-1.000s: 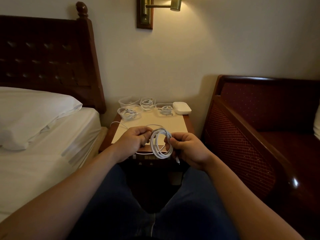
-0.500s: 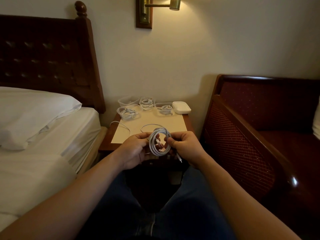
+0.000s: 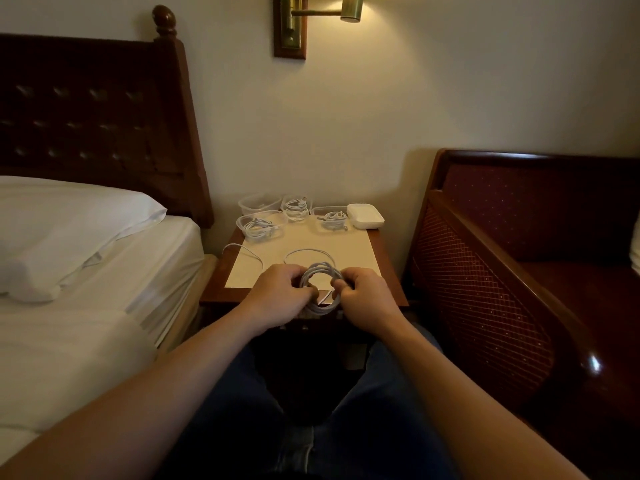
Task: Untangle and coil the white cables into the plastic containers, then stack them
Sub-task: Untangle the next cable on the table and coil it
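A white cable coil [image 3: 320,271] of several loops is held upright over the nightstand's front edge. My left hand [image 3: 277,292] grips its left side and my right hand [image 3: 367,294] grips its right side. A loose length of the same cable [image 3: 242,249] trails back over the cream mat [image 3: 332,249] and off to the left. At the back stand clear plastic containers: one empty [image 3: 258,201], and three with coiled white cables, at back middle [image 3: 296,206], front left [image 3: 260,226] and right [image 3: 331,218].
A white lidded box [image 3: 365,215] sits at the nightstand's back right corner. The wooden nightstand [image 3: 389,282] is wedged between a bed with a white pillow [image 3: 69,223] on the left and a dark red wooden-framed sofa [image 3: 502,271] on the right. A brass wall lamp [image 3: 349,8] hangs above.
Both hands have closed in on the coil and moved forward over the nightstand edge. The coil is tighter, and the dangling plug end by the right hand is no longer seen.
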`<state>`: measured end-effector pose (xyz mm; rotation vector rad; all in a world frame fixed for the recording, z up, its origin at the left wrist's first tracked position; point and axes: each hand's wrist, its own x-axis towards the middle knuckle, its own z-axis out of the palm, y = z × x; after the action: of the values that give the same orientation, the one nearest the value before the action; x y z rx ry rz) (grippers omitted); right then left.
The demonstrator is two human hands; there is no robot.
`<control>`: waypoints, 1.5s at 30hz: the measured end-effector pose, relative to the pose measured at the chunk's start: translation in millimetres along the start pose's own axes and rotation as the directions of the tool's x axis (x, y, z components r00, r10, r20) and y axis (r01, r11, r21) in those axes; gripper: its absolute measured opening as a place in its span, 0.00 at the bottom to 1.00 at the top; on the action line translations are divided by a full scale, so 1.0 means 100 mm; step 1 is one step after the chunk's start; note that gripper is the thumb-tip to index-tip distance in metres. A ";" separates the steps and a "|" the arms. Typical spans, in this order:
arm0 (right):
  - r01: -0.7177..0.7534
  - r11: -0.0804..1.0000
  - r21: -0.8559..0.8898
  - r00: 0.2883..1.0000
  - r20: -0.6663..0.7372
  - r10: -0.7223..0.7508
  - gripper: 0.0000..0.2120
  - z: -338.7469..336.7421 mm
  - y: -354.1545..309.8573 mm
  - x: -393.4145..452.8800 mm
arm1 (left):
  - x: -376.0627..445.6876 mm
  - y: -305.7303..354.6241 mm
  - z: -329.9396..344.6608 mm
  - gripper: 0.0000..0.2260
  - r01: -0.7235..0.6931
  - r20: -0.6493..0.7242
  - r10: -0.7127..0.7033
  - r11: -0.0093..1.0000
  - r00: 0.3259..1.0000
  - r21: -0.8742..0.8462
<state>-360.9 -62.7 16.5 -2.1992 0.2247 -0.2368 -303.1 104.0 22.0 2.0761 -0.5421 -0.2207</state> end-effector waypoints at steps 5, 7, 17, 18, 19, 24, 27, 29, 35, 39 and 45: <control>-0.004 0.999 -0.038 0.999 0.043 0.006 0.09 -0.03 0.03 0.07 | 0.02 -0.03 0.02 0.07 -0.147 -0.104 0.199 0.915 0.974 0.375; -0.002 0.999 -0.037 0.997 0.082 0.005 0.09 -0.06 0.06 0.08 | 0.01 -0.03 0.02 0.09 -0.178 -0.097 0.241 0.887 0.966 0.426; -0.047 0.847 0.530 0.939 0.312 -0.143 0.10 -0.30 0.25 -0.03 | -0.08 -0.13 -0.30 0.11 0.076 0.306 0.029 0.943 0.951 -0.325; -0.051 0.845 0.532 0.942 0.307 -0.137 0.10 -0.27 0.25 0.00 | -0.07 -0.14 -0.28 0.12 0.140 0.313 -0.004 0.900 0.950 -0.413; -0.051 0.856 0.515 0.949 0.291 -0.119 0.10 -0.24 0.24 0.03 | -0.05 -0.14 -0.25 0.12 0.177 0.309 -0.038 0.882 0.950 -0.437; -0.053 0.936 0.349 0.984 0.176 -0.010 0.09 -0.15 0.22 0.09 | 0.06 -0.17 -0.05 0.13 0.089 0.143 -0.096 0.995 0.985 0.050; -0.054 0.956 0.288 0.983 0.185 0.000 0.09 -0.11 0.21 0.06 | 0.09 -0.14 0.02 0.10 0.038 0.125 -0.073 0.964 0.989 0.262; -0.051 0.964 0.259 0.979 0.203 -0.003 0.10 -0.08 0.19 0.04 | 0.07 -0.10 0.10 0.13 -0.055 0.136 -0.011 0.879 0.991 0.474; -0.011 0.966 0.260 0.998 0.062 -0.006 0.12 -0.04 0.13 0.06 | 0.00 0.00 0.27 0.13 -0.140 -0.027 0.173 0.872 0.985 0.469; -0.034 0.926 0.375 0.992 0.127 -0.015 0.11 -0.16 0.14 0.04 | 0.00 0.01 0.20 0.10 -0.199 0.011 0.210 0.908 0.978 0.370; -0.032 0.962 0.272 0.985 0.172 -0.016 0.10 -0.20 0.19 0.05 | -0.03 0.00 0.12 0.07 -0.180 0.008 0.183 0.955 0.983 0.234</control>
<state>-362.1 -90.4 13.7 -1.9301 0.0975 -0.0658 -310.2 96.6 15.3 2.2363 -0.7779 -0.0355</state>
